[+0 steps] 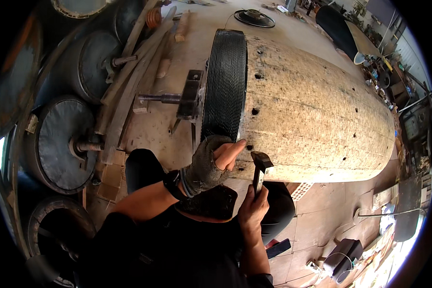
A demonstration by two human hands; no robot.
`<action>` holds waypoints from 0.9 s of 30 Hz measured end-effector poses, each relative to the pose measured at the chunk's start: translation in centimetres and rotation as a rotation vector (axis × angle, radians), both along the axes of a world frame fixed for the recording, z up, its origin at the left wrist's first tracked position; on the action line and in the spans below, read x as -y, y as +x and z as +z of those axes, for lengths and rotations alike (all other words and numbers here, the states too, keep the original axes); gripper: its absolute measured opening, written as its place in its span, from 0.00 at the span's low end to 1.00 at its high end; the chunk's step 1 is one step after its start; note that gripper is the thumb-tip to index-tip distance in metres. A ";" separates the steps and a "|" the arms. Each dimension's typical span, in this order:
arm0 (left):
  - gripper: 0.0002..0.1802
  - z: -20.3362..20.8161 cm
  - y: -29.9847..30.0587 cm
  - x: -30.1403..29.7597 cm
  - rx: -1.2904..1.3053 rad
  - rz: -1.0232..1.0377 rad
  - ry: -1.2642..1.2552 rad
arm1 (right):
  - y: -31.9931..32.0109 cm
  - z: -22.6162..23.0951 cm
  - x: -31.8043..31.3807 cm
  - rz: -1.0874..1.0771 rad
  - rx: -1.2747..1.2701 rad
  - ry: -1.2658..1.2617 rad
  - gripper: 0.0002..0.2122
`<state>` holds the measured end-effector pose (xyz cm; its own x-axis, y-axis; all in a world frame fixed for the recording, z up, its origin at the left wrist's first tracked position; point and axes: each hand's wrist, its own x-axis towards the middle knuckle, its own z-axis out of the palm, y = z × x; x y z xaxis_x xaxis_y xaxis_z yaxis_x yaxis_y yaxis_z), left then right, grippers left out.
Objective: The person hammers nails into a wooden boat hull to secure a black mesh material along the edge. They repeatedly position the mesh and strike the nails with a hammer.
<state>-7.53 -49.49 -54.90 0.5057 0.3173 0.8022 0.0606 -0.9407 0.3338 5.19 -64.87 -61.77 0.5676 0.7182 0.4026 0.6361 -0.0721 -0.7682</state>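
Note:
A large wooden drum with dark holes lies on its side in front of me. Round its left end, dark wire-like strands are wound in tight rows. My left hand, in a grey glove with bare fingertips, presses at the lower edge of the winding. Its fingers are closed, and whatever they grip is hidden. My right hand is bare and wrapped round the handle of a hammer. The hammer's head is up near the drum's lower left surface, just right of my left fingertips.
A metal shaft sticks out left of the drum through a dark block. Several dark rollers and long wooden planks line the left. Beyond the drum lies a black reel. A dark box-like object stands at lower right.

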 end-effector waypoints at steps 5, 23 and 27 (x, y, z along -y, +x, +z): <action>0.38 0.4 0.5 0.7 -0.083 0.226 0.056 | -0.2 -0.1 0.5 0.024 -0.016 0.024 0.11; 0.47 1.2 2.6 1.4 -0.121 0.357 0.001 | -0.2 2.0 0.4 0.084 0.051 0.125 0.10; 0.44 2.3 0.7 3.5 -0.029 0.310 0.062 | 0.2 2.3 0.9 0.058 -0.027 -0.009 0.10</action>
<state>-6.84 -52.95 -52.60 0.4154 0.4106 0.8117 0.3561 -0.8945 0.2702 5.40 -65.77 -59.48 0.5355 0.7539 0.3806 0.6184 -0.0431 -0.7847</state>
